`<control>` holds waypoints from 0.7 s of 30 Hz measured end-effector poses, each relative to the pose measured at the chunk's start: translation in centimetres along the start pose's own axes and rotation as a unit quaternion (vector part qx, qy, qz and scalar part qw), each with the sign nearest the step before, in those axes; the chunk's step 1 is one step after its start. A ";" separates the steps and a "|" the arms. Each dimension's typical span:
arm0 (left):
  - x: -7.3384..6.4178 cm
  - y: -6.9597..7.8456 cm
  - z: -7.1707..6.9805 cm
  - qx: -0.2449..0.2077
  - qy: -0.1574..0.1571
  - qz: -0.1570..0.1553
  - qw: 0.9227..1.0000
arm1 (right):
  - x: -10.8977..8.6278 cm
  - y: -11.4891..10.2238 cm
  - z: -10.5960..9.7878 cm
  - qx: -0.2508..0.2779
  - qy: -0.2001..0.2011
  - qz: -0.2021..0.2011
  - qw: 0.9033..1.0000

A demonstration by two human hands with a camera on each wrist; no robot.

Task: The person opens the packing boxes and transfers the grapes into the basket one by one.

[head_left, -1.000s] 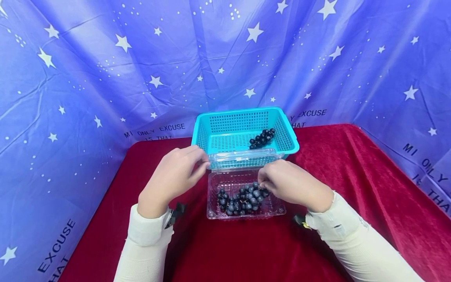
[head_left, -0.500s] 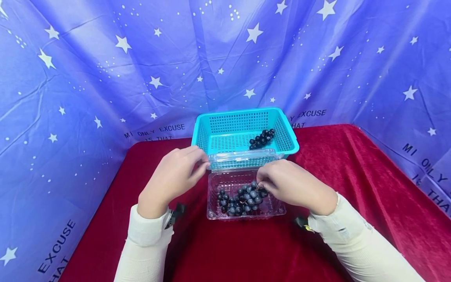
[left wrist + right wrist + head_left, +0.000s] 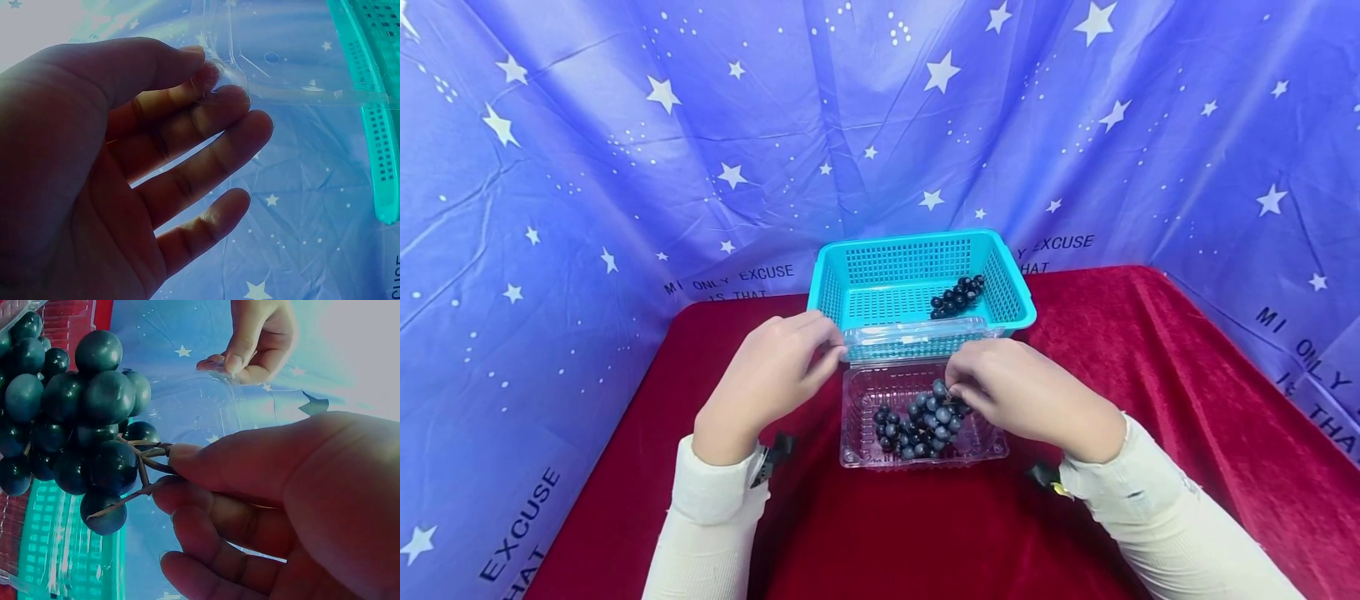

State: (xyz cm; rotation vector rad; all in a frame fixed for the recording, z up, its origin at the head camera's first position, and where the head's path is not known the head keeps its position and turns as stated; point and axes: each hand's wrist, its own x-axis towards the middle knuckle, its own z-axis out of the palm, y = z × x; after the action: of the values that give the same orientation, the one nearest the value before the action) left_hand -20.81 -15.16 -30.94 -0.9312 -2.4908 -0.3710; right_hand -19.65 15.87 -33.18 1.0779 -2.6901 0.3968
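A clear plastic clamshell box (image 3: 853, 383) stands on the table with its lid (image 3: 917, 335) raised at the back. My left hand (image 3: 767, 379) pinches the lid's left corner between thumb and forefinger, the other fingers spread loosely in the left wrist view. A bunch of dark grapes (image 3: 925, 425) is in the box, its right end raised. My right hand (image 3: 1030, 396) grips its brown stem (image 3: 145, 456) between thumb and forefinger, as the right wrist view shows.
Right behind the box stands a turquoise basket (image 3: 865, 304) with perforated walls. A smaller bunch of dark grapes (image 3: 958, 296) lies at its right end. A dark red cloth (image 3: 895, 533) covers the table; a blue curtain with stars (image 3: 850, 108) hangs behind.
The grape bunch has shifted right and slightly up inside the box, its left end drawn inward. My right hand has moved a little left; my left hand stays at the lid.
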 end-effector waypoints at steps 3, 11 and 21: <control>0.0 0.0 0.0 0.001 0.000 0.000 1.000 | -0.1 0.0 -0.1 0.001 -0.001 -0.001 1.000; 0.0 -0.1 0.1 -0.001 0.002 0.003 1.000 | -0.3 -0.1 -0.6 0.003 0.006 -0.001 1.000; 0.0 -0.2 0.2 -0.001 0.003 0.004 1.000 | -0.5 -0.2 -1.2 0.002 0.026 -0.007 1.000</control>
State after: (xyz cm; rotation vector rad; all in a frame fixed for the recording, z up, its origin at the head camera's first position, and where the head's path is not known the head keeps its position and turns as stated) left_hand -21.04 -15.21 -31.14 -0.9396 -2.4819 -0.3735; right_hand -19.06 16.45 -32.19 1.0731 -2.6356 0.4222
